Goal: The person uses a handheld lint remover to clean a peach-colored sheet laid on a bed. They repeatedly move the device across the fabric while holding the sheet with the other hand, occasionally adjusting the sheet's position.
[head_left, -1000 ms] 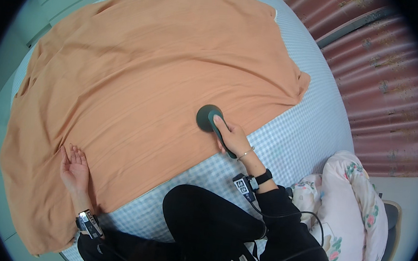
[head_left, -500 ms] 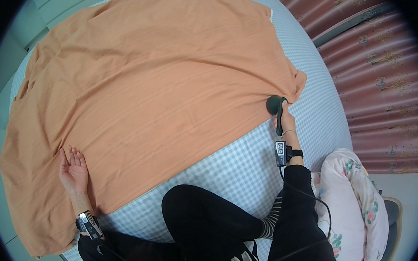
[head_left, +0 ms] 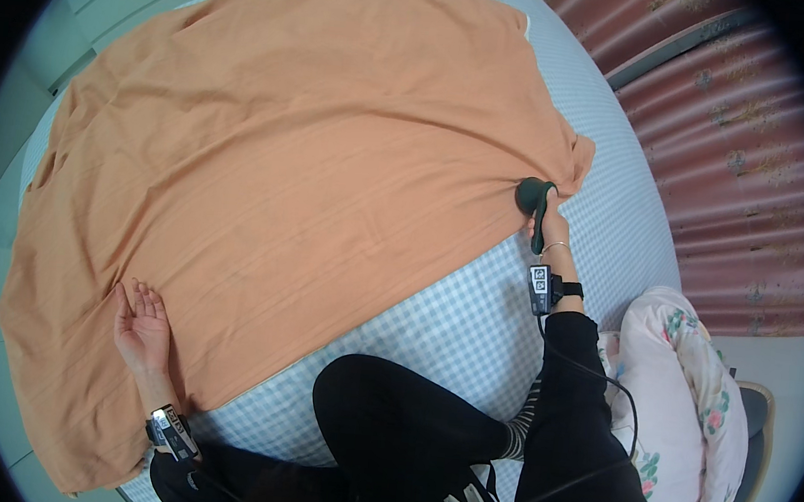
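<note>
Orange cloth (head_left: 303,175) is spread wide over a bed with a blue-and-white checked sheet (head_left: 472,324), covering most of it and hanging over the near left edge. At the cloth's right corner a small dark green handheld steamer (head_left: 533,197) is pressed flat against the fabric, close to the hem. The steamer is gripped by the right hand (head_left: 543,227), whose fingers are closed round its handle, the arm stretched well out from the body. The left hand (head_left: 142,324) is laid open on the cloth near its lower left edge, fingers spread and holding nothing, so that the fabric is pinned taut. Small devices are strapped to both wrists, and a dark cable (head_left: 601,383) is seen running back from the right one along the black sleeve. The step in hand is judged to be the smoothing of the cloth's right edge. For the next pass, light even pressure would be needed, with the fabric kept stretched by the flat hand so no fold is pressed in. Beside the bed a floral pillow (head_left: 684,410) is seen, with striped pink curtains (head_left: 737,137) beyond.
</note>
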Available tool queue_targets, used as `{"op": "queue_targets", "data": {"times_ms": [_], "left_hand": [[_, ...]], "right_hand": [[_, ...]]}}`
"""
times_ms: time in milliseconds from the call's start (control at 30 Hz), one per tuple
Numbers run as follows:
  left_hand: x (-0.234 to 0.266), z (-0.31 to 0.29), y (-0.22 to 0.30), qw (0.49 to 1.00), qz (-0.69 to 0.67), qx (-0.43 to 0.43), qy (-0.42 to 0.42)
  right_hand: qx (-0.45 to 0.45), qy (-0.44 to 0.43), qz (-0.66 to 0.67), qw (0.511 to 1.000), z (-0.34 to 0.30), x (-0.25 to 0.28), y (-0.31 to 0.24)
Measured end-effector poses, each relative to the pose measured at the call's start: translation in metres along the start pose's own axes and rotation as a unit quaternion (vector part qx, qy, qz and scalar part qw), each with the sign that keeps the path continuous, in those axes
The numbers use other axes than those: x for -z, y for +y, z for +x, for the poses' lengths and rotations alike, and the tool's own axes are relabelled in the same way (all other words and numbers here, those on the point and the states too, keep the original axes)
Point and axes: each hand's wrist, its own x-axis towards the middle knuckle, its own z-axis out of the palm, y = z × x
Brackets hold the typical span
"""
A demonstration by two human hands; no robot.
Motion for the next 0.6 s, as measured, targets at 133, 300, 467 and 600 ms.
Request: {"op": "queue_targets", "data": {"times_ms": [133,300,467,600], "left_hand": [[0.001,0.001,0.000,1.000,-0.002,0.007,-0.015],[0.002,0.001,-0.001,1.000,0.001,0.008,-0.023],[-0.004,-0.005,-0.004,0.998,-0.008,0.063,-0.014],[-0.009,-0.048,-0.014,0.980,0.020,0.196,0.036]], "right_hand": [[0.023,-0.049,-0.002,0.999,-0.012,-0.006,0.006],[0.051,-0.089,0.012,0.995,-0.057,-0.012,0.023],[0.040,-0.071,0.084,0.993,-0.071,-0.011,0.031],[0.034,-0.044,0.103,0.993,-0.051,0.004,0.039]]}}
